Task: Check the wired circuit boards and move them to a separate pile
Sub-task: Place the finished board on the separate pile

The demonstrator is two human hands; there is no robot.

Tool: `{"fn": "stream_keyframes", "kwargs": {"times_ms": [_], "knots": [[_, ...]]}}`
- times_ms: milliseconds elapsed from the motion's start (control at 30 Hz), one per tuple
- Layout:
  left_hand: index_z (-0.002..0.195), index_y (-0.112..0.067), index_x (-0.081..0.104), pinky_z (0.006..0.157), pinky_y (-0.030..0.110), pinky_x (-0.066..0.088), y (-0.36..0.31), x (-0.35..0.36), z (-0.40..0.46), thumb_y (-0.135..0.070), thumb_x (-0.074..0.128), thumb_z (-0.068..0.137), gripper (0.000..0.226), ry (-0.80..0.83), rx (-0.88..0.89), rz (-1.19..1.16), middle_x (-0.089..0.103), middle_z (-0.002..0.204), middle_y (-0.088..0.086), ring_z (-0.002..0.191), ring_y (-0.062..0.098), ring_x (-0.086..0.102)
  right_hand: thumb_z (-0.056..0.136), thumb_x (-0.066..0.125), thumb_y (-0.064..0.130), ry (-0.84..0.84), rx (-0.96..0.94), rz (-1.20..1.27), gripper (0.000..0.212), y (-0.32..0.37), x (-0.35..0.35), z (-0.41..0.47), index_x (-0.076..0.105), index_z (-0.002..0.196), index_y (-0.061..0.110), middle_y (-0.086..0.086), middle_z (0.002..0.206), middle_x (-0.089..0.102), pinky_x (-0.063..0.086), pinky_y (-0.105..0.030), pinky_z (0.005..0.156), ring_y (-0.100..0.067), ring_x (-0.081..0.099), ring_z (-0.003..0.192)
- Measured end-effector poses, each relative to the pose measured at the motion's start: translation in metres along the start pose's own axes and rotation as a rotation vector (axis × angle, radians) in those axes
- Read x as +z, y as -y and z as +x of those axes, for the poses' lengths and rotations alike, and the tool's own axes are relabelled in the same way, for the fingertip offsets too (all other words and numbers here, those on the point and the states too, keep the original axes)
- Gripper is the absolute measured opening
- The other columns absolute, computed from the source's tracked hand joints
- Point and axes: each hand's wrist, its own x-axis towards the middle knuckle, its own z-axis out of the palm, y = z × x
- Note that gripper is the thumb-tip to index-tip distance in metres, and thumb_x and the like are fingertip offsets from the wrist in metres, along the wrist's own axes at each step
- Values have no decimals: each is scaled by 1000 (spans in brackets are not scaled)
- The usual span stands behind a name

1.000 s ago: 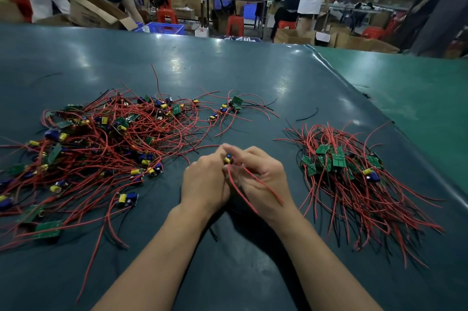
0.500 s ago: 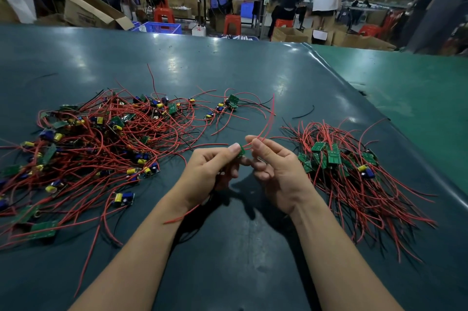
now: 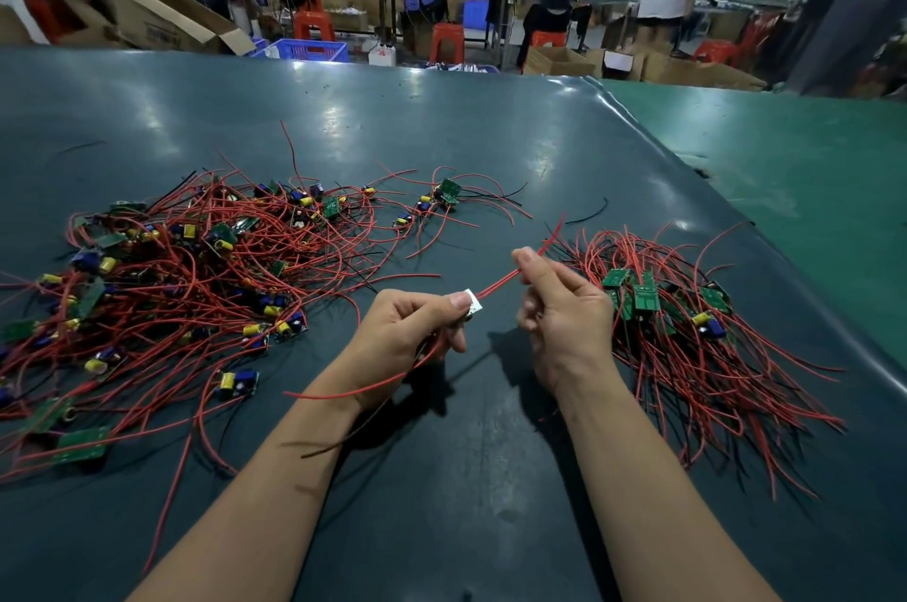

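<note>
Now, left to right: unchecked heap (image 3: 186, 287); our left hand (image 3: 412, 336) pinching the board (image 3: 472, 302); its red lead (image 3: 500, 285), newly drawn taut where hands were clasped; our right hand (image 3: 559, 307) pinching that lead; checked pile (image 3: 687, 322) just beside. Inspection looks underway, transfer pending.

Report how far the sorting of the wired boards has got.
Done: a smaller pile of checked boards lies to the right, wires combed toward the person. In hand: the left hand pinches one board while the right hand holds its red wire taut. Left: the bigger tangled pile on the left, clearly more than half the boards.
</note>
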Motion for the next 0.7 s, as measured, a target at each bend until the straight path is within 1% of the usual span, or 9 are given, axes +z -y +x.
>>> {"fn": "stream_keyframes", "kwargs": {"times_ms": [67,133,233,300,367,467,533,600,700], "knots": [[52,-10,67,54,39,18,0,0,0,-34,60,86,41,24,-5,10,45,56,18,48,19,35,85,74,8,-57,-36,0,9,-1,-1,3,71,76,8,5,56,60,30,-17,34,-6,42,39],[52,-11,67,53,38,19,0,0,1,-34,60,85,41,30,-14,12,47,56,18,47,18,36,88,71,10,-61,-26,-33,9,-3,-1,3,71,78,9,3,57,62,35,-18,35,-7,51,42],[52,-13,67,54,41,19,1,-1,0,-35,61,85,41,31,-11,30,48,58,27,49,22,36,91,66,7,-46,26,-2,11,-5,-2,5,70,82,8,-1,57,65,41,-18,38,-9,58,45],[52,-14,68,54,43,19,1,-1,0,-41,64,83,41,43,-4,50,47,57,36,51,27,35,93,61,3,-25,43,47,7,-3,-3,6,67,93,8,-3,58,67,41,-17,39,-9,59,46],[53,-14,69,51,37,21,1,-2,0,-49,64,78,43,41,-3,60,48,59,39,53,29,35,95,57,1,0,41,88,11,-2,-5,8,59,100,11,-6,60,69,40,-17,38,-10,60,44],[54,-13,70,51,32,24,1,-3,0,-47,64,80,43,70,-25,73,47,59,38,54,28,36,96,55,1,-2,-51,51,13,-2,-6,9,51,95,13,-11,62,70,39,-18,36,-14,58,42],[53,-12,69,50,31,24,0,-3,-2,-41,62,83,43,97,-52,75,47,54,28,53,26,36,96,58,4,-25,-131,-15,12,-2,-7,9,50,92,12,-12,65,72,40,-19,36,-15,59,42],[52,-12,69,49,31,23,-2,-3,-3,-39,61,83,42,119,-76,84,51,54,18,52,23,37,94,62,7,-42,-189,-70,15,-2,-9,9,51,86,13,-11,70,74,41,-20,36,-16,60,42],[52,-12,69,51,30,25,-3,-4,-3,-40,61,82,41,113,-84,87,54,59,21,53,22,40,92,65,5,-54,-182,-62,20,-1,-11,10,52,80,15,-12,71,74,39,-19,37,-15,56,40]]}}
